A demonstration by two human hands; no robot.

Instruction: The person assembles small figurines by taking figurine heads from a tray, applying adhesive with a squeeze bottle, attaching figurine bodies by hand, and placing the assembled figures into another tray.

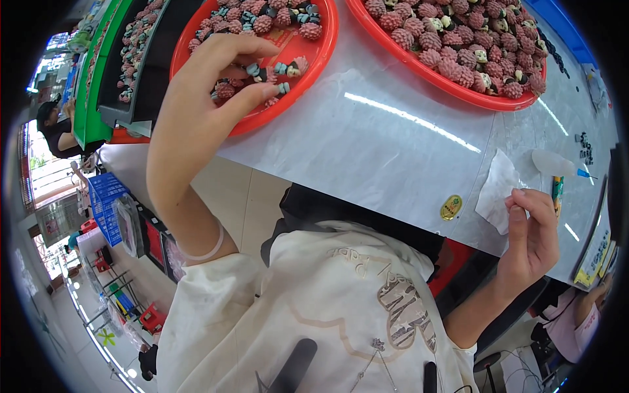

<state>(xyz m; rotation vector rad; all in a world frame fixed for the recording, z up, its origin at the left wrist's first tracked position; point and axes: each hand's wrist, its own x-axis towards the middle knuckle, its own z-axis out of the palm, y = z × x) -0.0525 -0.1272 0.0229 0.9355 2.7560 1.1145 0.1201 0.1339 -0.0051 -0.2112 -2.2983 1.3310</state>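
Observation:
My left hand (196, 114) reaches over a round red tray (325, 46) at the far left, thumb and fingers curved and apart. Beneath and between them lie small pink ridged pieces with black and pale blue parts (261, 73); the hand hides some of these. At the right, the fingertips of my right hand (532, 229) are pinched together beside a crumpled white tissue (496, 190). Whatever that pinch may hold is too small to make out. Behind the tissue lies a translucent squeeze bottle with a blue needle tip (553, 164), close to a green and yellow tube (557, 193).
A second red tray (452, 90), heaped with pink and cream pieces, stands at the far middle. Black and green bins (98, 98) hold more at the left. Small black bits (585, 147) lie at the right. An oval gold sticker (451, 207) is near the table's front edge.

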